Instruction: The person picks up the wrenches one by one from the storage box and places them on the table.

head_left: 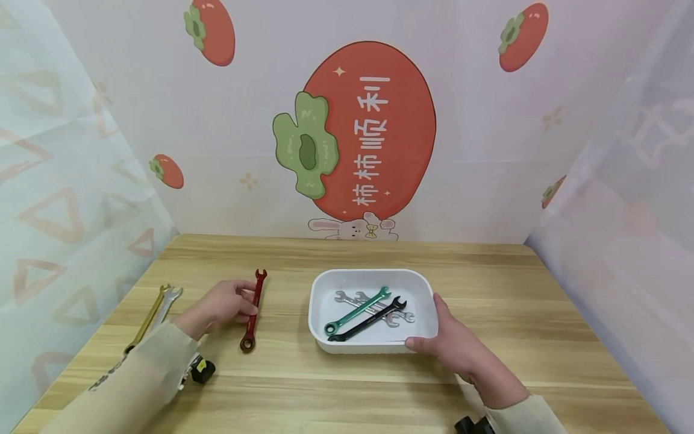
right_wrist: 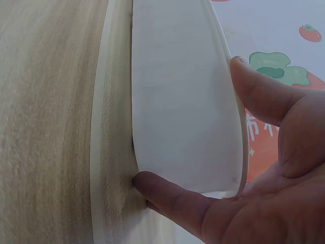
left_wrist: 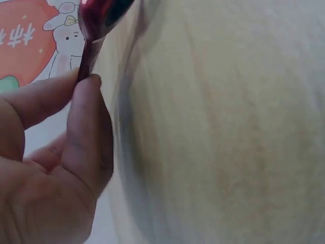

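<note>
Between thumb and fingertips, my left hand [head_left: 228, 303] pinches the shaft of a red combination wrench [head_left: 252, 326]. The left wrist view shows the wrench's ring end [left_wrist: 96, 20] beyond the fingertips. My right hand [head_left: 459, 342] grips the right front corner of a white tray [head_left: 368, 348], thumb at the front rim and fingers along the right side. In the right wrist view, two digits touch the tray's wall [right_wrist: 185, 101]. Inside the tray lie a green wrench [head_left: 355, 313], a black wrench [head_left: 368, 321] and silver wrenches [head_left: 408, 316], crossing one another.
A gold wrench [head_left: 146, 324] and a silver wrench [head_left: 164, 307] lie side by side at the table's left, partly behind the left sleeve [head_left: 135, 374]. The wooden table [head_left: 303, 392] meets a printed backdrop [head_left: 477, 181] behind and at both sides.
</note>
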`<state>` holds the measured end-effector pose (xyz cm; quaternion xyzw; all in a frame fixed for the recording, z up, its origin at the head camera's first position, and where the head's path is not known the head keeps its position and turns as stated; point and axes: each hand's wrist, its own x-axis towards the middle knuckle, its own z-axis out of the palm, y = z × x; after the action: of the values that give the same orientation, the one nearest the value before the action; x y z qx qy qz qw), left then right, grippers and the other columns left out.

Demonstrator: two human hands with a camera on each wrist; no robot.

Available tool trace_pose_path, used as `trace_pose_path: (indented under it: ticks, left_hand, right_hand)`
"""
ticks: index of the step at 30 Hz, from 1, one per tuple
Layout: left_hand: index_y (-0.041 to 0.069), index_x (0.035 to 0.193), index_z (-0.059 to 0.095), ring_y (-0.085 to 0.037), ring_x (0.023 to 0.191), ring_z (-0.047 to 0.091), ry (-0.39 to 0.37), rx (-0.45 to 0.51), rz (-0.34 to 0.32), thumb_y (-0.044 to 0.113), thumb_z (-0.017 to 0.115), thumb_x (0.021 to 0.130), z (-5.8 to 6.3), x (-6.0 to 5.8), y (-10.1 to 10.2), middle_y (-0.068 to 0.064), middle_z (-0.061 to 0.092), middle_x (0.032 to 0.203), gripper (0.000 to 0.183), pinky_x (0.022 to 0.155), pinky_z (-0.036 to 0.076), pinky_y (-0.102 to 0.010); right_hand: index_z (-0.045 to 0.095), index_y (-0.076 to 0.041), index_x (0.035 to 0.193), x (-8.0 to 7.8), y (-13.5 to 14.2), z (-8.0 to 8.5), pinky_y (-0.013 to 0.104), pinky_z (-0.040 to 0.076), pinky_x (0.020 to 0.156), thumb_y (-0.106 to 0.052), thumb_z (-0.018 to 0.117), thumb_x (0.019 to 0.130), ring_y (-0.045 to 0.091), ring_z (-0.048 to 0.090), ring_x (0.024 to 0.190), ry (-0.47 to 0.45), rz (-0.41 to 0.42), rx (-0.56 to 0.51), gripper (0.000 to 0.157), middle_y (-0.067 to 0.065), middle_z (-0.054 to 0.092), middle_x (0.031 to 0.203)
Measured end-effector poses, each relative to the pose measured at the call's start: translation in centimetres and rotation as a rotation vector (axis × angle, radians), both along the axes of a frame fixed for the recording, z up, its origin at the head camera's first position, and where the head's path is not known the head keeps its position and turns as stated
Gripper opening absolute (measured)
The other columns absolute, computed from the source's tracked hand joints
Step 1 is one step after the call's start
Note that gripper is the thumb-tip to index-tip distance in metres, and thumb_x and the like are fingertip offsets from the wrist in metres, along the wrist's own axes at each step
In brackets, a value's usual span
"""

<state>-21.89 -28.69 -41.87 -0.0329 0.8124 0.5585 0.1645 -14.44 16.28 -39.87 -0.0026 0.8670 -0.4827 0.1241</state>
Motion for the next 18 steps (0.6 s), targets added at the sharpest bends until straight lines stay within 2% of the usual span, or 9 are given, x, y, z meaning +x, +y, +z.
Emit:
trace_pose_path:
  ticks: [4,7,14,16,18]
  left_hand:
    - [-0.014,0.138,0.043,-0.025,0.089,0.066,-0.026,-0.051,0.000,-0.009,0.069,0.085,-0.06,0.32,-0.14,-0.025,0.057,0.120,0.059,0.074,0.059,-0.039]
    - [-0.014,0.138,0.044,-0.025,0.090,0.067,-0.038,-0.072,0.005,-0.008,0.069,0.086,-0.01,0.46,-0.18,-0.025,0.058,0.119,0.058,0.074,0.059,-0.039]
    - [-0.015,0.134,0.046,-0.024,0.078,0.067,-0.005,-0.172,-0.008,-0.007,0.069,0.085,0.44,0.73,0.12,-0.020,0.062,0.100,0.055,0.067,0.059,-0.038]
    - [-0.014,0.132,0.047,-0.023,0.074,0.065,-0.001,-0.191,0.008,-0.005,0.066,0.088,0.56,0.73,0.17,-0.017,0.063,0.093,0.049,0.064,0.058,-0.037]
    - [-0.012,0.130,0.050,-0.022,0.070,0.062,-0.001,-0.167,0.041,0.002,0.064,0.093,0.66,0.61,0.15,-0.016,0.061,0.088,0.041,0.062,0.057,-0.036]
  right_hand:
    - [-0.002,0.000,0.157,-0.06,0.04,-0.19,0.058,0.029,0.109,-0.026,0.087,0.077,0.040,0.043,0.128,0.012,0.007,-0.015,0.123,0.030,0.033,0.151]
    - [-0.002,0.000,0.157,-0.17,0.08,-0.37,0.058,0.030,0.109,-0.026,0.088,0.076,0.039,0.044,0.126,0.017,0.008,-0.019,0.123,0.029,0.034,0.150]
    - [-0.001,-0.002,0.158,-0.31,0.23,-0.58,0.059,0.031,0.108,-0.030,0.088,0.075,0.038,0.045,0.126,0.004,-0.001,-0.007,0.125,0.027,0.035,0.151]
    - [-0.001,-0.003,0.158,-0.30,0.26,-0.55,0.059,0.031,0.108,-0.031,0.088,0.074,0.039,0.045,0.126,-0.003,-0.002,-0.004,0.126,0.027,0.035,0.151]
    - [-0.001,-0.003,0.158,-0.29,0.26,-0.49,0.060,0.031,0.107,-0.032,0.088,0.074,0.039,0.044,0.126,-0.010,-0.004,-0.001,0.126,0.027,0.034,0.151]
